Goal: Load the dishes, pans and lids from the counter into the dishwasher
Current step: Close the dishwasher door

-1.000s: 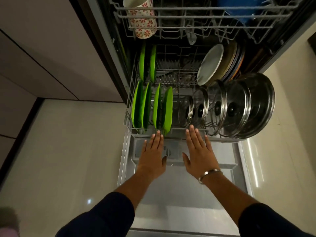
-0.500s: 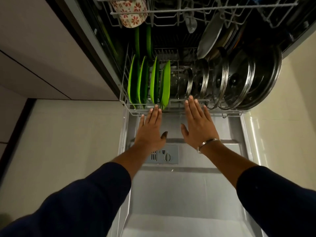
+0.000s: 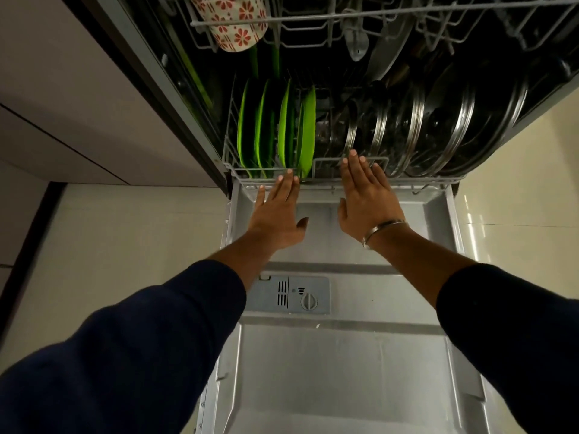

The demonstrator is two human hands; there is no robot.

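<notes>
The dishwasher's lower rack sits almost fully inside the machine. Several green plates stand upright on its left side. Several glass and steel lids stand in a row on its right. My left hand is flat, with straight fingertips against the rack's front rim below the plates. My right hand, a steel bangle on its wrist, is flat too, and its fingertips press the front rim near the lids. A flowered mug lies in the upper rack.
The open dishwasher door lies flat below my arms, with the detergent dispenser at its middle. Cabinet fronts stand to the left. A pale tiled floor runs along both sides of the door.
Both flat hands have moved forward with the lower rack, which has slid further into the dishwasher. More of the door's inner face and the dispenser shows.
</notes>
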